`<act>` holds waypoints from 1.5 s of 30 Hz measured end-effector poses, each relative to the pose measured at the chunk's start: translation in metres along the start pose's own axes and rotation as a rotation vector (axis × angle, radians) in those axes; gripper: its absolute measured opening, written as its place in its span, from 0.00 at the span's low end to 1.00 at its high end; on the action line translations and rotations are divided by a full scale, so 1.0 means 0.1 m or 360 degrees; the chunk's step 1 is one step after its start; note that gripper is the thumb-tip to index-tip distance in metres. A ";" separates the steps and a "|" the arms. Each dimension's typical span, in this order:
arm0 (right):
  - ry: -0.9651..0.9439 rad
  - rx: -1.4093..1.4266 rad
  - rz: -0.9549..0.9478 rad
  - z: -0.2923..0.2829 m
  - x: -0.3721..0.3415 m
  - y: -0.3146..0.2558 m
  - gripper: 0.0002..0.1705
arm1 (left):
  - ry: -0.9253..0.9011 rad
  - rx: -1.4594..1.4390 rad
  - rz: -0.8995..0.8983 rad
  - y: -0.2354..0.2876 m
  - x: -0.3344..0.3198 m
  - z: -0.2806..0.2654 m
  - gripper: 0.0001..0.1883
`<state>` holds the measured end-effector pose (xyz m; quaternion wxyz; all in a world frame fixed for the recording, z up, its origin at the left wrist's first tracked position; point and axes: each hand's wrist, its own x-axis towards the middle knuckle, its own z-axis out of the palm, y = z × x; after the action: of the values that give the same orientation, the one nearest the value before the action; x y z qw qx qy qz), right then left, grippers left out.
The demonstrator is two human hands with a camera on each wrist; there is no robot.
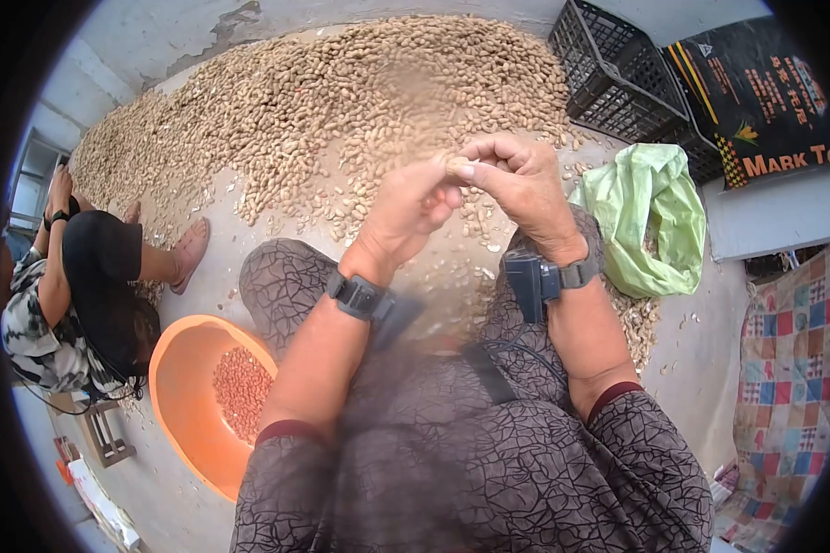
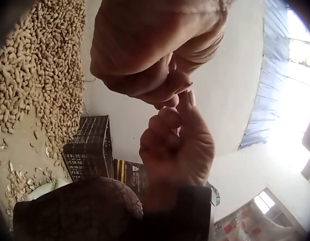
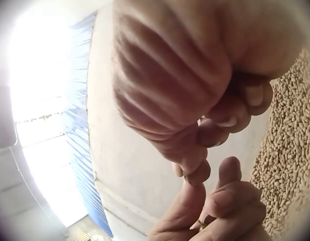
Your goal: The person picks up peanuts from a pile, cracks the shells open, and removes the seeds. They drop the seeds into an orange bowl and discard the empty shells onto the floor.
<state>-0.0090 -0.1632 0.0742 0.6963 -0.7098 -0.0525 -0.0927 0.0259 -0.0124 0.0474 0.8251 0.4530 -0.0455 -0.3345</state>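
In front of the lap, my left hand (image 1: 406,217) and right hand (image 1: 523,189) meet at the fingertips. Between them they pinch a small tan peanut (image 1: 456,166), mostly covered by thumbs and fingers. The remaining fingers of both hands are curled. From the left wrist, the left hand (image 2: 157,45) looms above and the right hand (image 2: 177,143) reaches up to it. In the right wrist view the right hand (image 3: 185,75) is on top, its fingertips against the left thumb (image 3: 187,201). A large heap of unshelled peanuts (image 1: 341,101) spreads over the floor beyond the hands.
An orange basin (image 1: 177,405) with red shelled kernels (image 1: 242,392) stands left of the legs. To the right sit a pale green sack (image 1: 632,212), black crates (image 1: 618,69) and a black printed bag (image 1: 756,101). Another person (image 1: 101,249) sits at the left.
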 end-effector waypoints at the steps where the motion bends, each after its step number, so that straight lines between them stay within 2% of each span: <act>1: -0.0002 0.0000 -0.0002 0.00 0.00 -0.02 0.05 | -0.0101 -0.0049 0.0016 0.00 0.02 -0.04 0.10; 3: -0.0110 0.0013 -0.0038 -0.01 -0.01 -0.08 0.04 | -0.0204 -0.0096 0.0030 -0.03 0.03 -0.10 0.10; 5: -0.0093 0.0048 -0.0031 0.01 -0.01 -0.07 0.04 | -0.0380 -0.0266 0.0012 -0.05 0.04 -0.14 0.11; 11: -0.0163 0.0109 0.0038 0.04 0.00 -0.04 0.04 | -0.0301 -0.0529 -0.0074 -0.08 0.01 -0.08 0.10; 19: -0.0114 0.0153 0.0130 0.09 -0.02 -0.08 0.03 | -0.0318 -0.0583 -0.0143 -0.06 -0.01 -0.01 0.08; 22: -0.0035 0.0040 0.0111 0.09 -0.02 -0.06 0.05 | -0.0320 -0.0522 -0.0141 -0.07 -0.01 -0.01 0.06; 24: 0.0035 -0.0322 -0.0111 0.05 0.00 -0.01 0.09 | -0.0337 -0.0465 -0.0118 -0.08 -0.01 -0.01 0.07; 28: 0.0051 -0.0196 -0.0085 0.05 -0.02 -0.02 0.13 | -0.0354 -0.0441 -0.0174 -0.07 -0.02 0.00 0.05; 30: 0.0059 -0.0361 -0.0250 0.04 -0.03 -0.05 0.14 | -0.0354 -0.0422 -0.0196 -0.06 -0.03 -0.01 0.05; 33: 0.0080 -0.0319 -0.0290 0.06 -0.05 -0.01 0.14 | -0.0409 -0.0384 -0.0214 -0.06 -0.02 -0.03 0.06; 37: 0.0133 -0.0191 -0.0155 0.09 -0.09 0.00 0.13 | -0.0451 -0.0405 -0.0242 -0.04 -0.02 -0.04 0.06; 40: 0.0079 -0.0392 -0.0282 0.08 -0.08 -0.01 0.13 | -0.0494 -0.0457 -0.0268 -0.04 -0.03 -0.06 0.06; 43: 0.0041 -0.0325 -0.0207 0.10 -0.10 -0.05 0.11 | -0.0518 -0.0475 -0.0255 -0.02 -0.03 -0.08 0.05; 45: 0.0028 -0.0120 -0.0114 0.15 -0.11 -0.11 0.10 | -0.0518 -0.0466 -0.0225 0.00 -0.03 -0.09 0.05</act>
<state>-0.0213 -0.1471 0.0823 0.6656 -0.7324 -0.0681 -0.1258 0.0269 -0.0042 0.0423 0.8383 0.2707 -0.0970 -0.4632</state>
